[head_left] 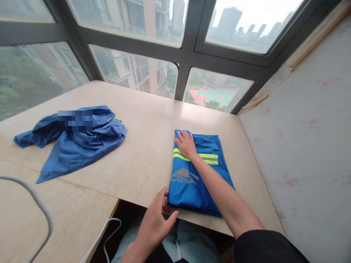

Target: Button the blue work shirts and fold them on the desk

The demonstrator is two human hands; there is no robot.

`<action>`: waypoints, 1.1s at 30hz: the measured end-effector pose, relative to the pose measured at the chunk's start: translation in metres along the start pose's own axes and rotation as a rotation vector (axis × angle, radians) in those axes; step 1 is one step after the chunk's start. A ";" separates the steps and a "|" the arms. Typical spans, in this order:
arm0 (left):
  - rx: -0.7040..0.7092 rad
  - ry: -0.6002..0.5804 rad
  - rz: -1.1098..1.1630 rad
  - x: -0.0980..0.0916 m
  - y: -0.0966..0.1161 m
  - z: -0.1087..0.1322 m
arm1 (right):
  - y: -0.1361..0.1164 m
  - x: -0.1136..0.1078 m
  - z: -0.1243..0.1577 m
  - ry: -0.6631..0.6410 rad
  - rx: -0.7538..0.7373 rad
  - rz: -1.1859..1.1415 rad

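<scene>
A bright blue garment (205, 197) lies folded into a flat, roughly rectangular stack, with a yellow-green and grey reflective stripe across it and grey CEVA lettering below. My right hand (187, 144) rests flat on its far left part, fingers stretched out, and the forearm crosses over the cloth. At the near left corner is my left hand (155, 219), its thumb spread away from the fingers. Some of its fingertips are hidden by the garment's edge, and I see no cloth pinched in it.
A darker blue buttoned garment (82, 142) lies crumpled on the pale tabletop (142, 146) at the left. A grey cable (41, 208) arcs over the near left, with a thin white cord (105, 228) beside it. Windows border the far side; a floral wall (309, 128) borders the right.
</scene>
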State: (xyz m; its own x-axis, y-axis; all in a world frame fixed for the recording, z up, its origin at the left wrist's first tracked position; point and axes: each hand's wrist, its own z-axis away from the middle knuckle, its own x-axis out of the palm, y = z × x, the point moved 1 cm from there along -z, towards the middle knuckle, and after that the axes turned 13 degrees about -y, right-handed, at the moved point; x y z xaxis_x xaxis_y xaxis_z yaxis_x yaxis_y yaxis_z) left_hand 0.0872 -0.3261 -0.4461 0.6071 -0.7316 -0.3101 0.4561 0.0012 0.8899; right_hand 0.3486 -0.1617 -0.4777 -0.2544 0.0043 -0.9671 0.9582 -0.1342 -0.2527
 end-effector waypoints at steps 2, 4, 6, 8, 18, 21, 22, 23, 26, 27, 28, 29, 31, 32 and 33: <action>0.073 0.129 -0.183 0.007 -0.002 -0.005 | 0.001 0.000 -0.001 0.007 0.001 -0.015; 0.134 0.199 -0.322 0.012 -0.003 -0.012 | 0.001 0.001 -0.001 0.015 0.002 -0.029; 0.174 0.219 -0.429 0.015 -0.005 -0.016 | 0.002 0.001 -0.001 0.023 0.002 -0.040; 0.212 0.223 -0.503 0.013 -0.007 -0.017 | 0.002 0.000 -0.001 0.030 0.000 -0.048; 0.169 0.291 -0.502 0.013 -0.005 -0.014 | 0.000 -0.003 0.001 0.045 0.019 -0.075; 0.131 0.312 -0.487 0.012 -0.003 -0.017 | 0.001 -0.003 0.001 0.054 0.020 -0.072; 0.135 0.305 -0.471 0.011 -0.004 -0.017 | 0.001 -0.003 0.001 0.055 0.021 -0.072; 0.144 0.292 -0.450 0.009 -0.005 -0.017 | 0.001 -0.003 0.001 0.056 0.023 -0.074; 0.174 0.253 -0.379 0.004 -0.012 -0.012 | 0.002 -0.004 0.001 0.053 0.029 -0.085; 0.180 0.246 -0.359 0.003 -0.014 -0.010 | 0.002 -0.004 0.001 0.052 0.030 -0.089; 0.188 0.239 -0.342 0.002 -0.016 -0.008 | 0.002 -0.005 0.001 0.050 0.031 -0.093; 0.195 0.231 -0.331 0.002 -0.017 -0.007 | 0.002 -0.005 0.001 0.050 0.032 -0.095; 0.197 0.221 -0.319 0.003 -0.018 -0.005 | 0.002 -0.006 0.001 0.051 0.033 -0.096; 0.188 0.221 -0.314 0.003 -0.018 -0.004 | 0.002 -0.007 0.002 0.054 0.032 -0.095; 0.174 0.226 -0.306 0.004 -0.018 -0.004 | 0.002 -0.007 0.002 0.057 0.031 -0.095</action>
State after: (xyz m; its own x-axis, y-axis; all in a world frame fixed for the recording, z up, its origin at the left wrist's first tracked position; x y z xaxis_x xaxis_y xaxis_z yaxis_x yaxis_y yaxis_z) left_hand 0.0839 -0.3260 -0.4646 0.5973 -0.5119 -0.6174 0.5326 -0.3224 0.7826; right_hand 0.3519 -0.1637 -0.4716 -0.3354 0.0752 -0.9391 0.9253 -0.1609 -0.3433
